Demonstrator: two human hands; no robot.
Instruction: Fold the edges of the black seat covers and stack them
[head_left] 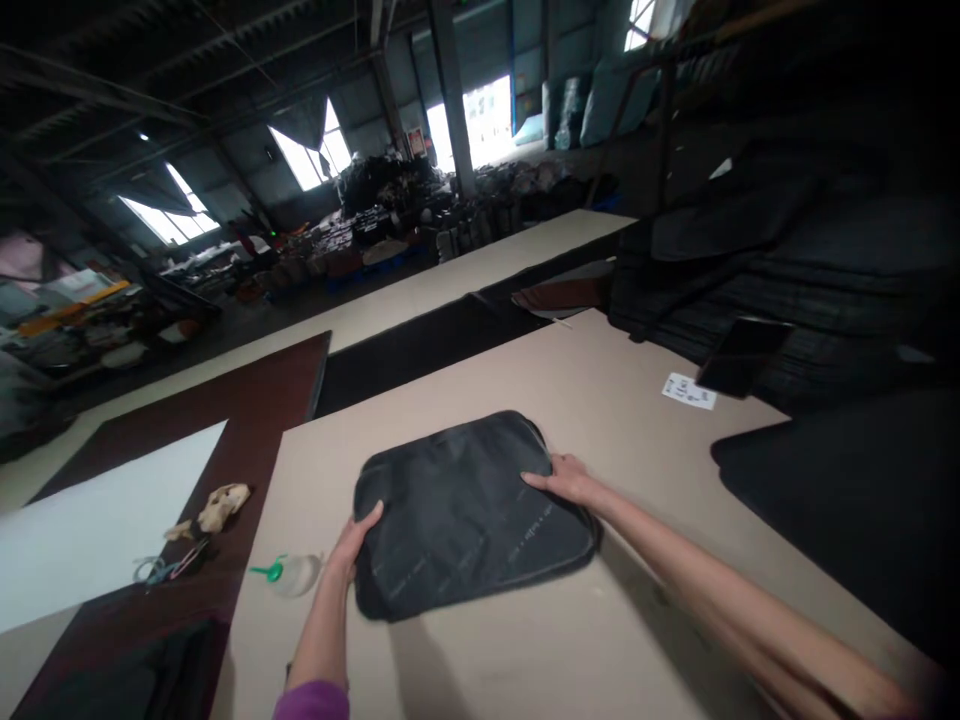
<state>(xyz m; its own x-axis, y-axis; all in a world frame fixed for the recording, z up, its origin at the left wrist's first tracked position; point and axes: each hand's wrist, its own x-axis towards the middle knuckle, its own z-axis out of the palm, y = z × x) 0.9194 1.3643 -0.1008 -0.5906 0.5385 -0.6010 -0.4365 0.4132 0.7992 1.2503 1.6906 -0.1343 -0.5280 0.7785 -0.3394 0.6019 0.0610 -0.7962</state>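
Note:
A dark grey rounded panel (457,510) with faint printed lettering is held over the beige table (592,390). My left hand (354,540) grips its left edge, thumb on top and fingers underneath. At the right edge, my right hand (562,478) holds it the same way, the other fingers mostly hidden. Just left of my left hand stands a clear bottle (296,576) with a green nozzle.
Black pieces (855,500) lie at the right, below a tall dark stack (787,270). Near them are a white label (688,391) and a dark flat device (742,356). Scissors (154,570) and a tan cloth (221,508) lie on the left.

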